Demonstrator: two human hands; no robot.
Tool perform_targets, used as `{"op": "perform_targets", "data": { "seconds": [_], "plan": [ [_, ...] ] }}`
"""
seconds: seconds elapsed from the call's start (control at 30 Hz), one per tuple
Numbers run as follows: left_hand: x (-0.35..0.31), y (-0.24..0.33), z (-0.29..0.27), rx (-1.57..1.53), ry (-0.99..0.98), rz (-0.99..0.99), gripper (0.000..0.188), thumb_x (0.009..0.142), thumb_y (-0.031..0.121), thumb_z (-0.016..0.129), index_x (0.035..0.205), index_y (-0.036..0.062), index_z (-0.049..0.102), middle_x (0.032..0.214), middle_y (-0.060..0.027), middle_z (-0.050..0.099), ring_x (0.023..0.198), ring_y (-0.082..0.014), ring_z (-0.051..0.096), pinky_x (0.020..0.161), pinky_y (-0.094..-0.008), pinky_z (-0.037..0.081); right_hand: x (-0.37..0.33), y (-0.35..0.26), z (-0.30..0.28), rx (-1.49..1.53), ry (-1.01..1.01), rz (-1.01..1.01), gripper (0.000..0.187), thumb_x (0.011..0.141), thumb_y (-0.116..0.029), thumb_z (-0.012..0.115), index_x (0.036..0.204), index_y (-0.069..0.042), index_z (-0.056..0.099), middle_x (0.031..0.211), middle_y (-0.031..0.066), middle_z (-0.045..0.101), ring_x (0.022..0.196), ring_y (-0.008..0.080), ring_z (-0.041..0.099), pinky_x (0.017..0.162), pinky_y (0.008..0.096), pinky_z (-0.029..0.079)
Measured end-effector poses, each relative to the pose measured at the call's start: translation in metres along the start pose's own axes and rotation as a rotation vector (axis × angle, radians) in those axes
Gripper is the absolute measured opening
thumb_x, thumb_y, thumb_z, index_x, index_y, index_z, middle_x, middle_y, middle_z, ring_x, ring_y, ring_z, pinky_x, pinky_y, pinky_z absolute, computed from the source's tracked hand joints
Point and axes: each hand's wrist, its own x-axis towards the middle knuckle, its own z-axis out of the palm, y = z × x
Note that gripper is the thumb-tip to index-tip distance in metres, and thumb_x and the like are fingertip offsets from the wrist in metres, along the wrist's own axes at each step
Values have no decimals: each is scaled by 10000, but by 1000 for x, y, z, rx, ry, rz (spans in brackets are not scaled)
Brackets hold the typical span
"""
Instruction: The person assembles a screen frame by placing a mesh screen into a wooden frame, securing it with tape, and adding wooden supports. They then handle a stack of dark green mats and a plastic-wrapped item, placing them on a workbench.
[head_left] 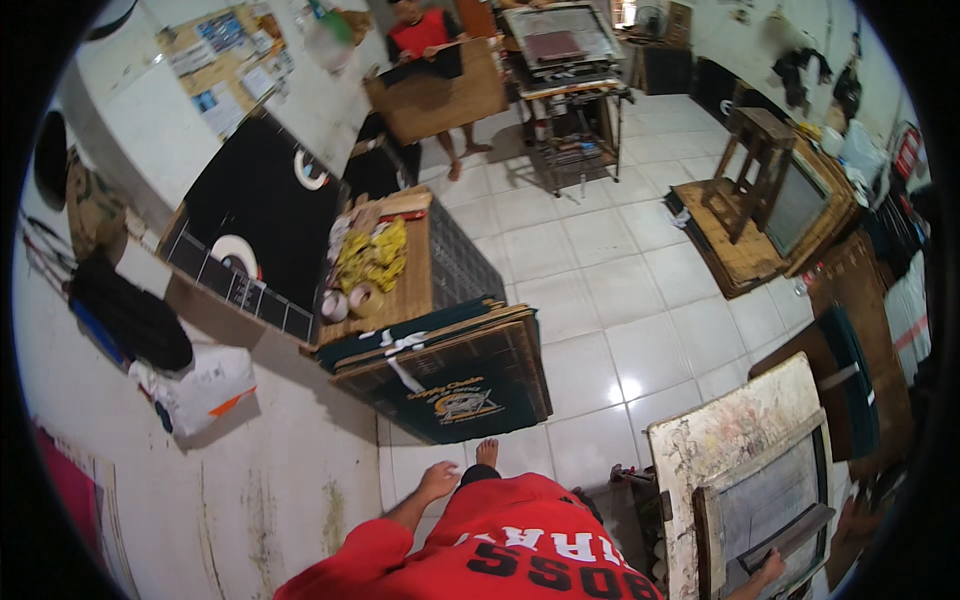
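At the lower middle my left hand (437, 481) hangs in front of my red sweatshirt, beside my bare foot. Its fingers are loosely bent, with nothing visible in them. Low on the right, my right hand (770, 566) is closed on the near side of a squeegee (795, 535), a long dark bar. The squeegee lies slantwise across the mesh of a framed printing screen (765, 493). Under and behind that screen is a pale, paint-stained board (730, 415). What lies beneath the mesh is hidden.
Dark green printed panels (455, 395) lean on a crate-like stand with yellow cloth (372, 258) and tape rolls (365, 298). A wooden stool (750, 165) stands on boards at right. Behind, a person (425, 35) holds a brown board (440, 95) beside a printing table (570, 95).
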Motion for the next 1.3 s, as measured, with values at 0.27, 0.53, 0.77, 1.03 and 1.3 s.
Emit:
{"op": "perform_targets", "data": {
  "seconds": [0.27,0.53,0.77,1.03,1.3],
  "plan": [
    [77,159,-15,-181,-271,551,388,936,240,696,1264,42,638,1174,-166,690,996,-269,705,864,-359,562,-325,-190,82,282,-476,-426,611,865,-244,799,1335,44,536,1149,137,640,978,241,630,857,354,519],
    [139,212,-90,-691,-390,473,745,926,442,730,1415,-50,458,1316,-190,608,1197,-269,599,1016,-356,485,-743,-247,246,82,-1244,-227,449,915,-114,709,1311,15,542,1188,110,647,1008,184,637,881,325,526],
    [230,84,-234,-845,245,129,731,812,289,836,1360,-55,496,1293,-183,614,1184,-279,588,1029,-390,458,-870,-247,315,-113,-1615,-570,596,940,-136,703,1462,-13,441,1225,152,646,1088,200,622,893,348,532],
    [313,-18,-405,-855,679,-140,667,828,228,808,1351,-61,511,1239,-216,637,1118,-307,622,966,-420,481,-878,-251,354,-502,-1596,-522,558,931,-187,726,1403,2,498,1124,159,702,924,202,697,776,333,565],
    [220,-21,-351,-831,757,-187,441,835,196,809,1147,-28,592,1021,-128,685,923,-235,649,846,-375,520,-1014,-339,523,-454,-1635,-1625,476,916,-337,736,1265,-30,632,1110,182,724,1007,292,712,869,397,556]
  ]
}}
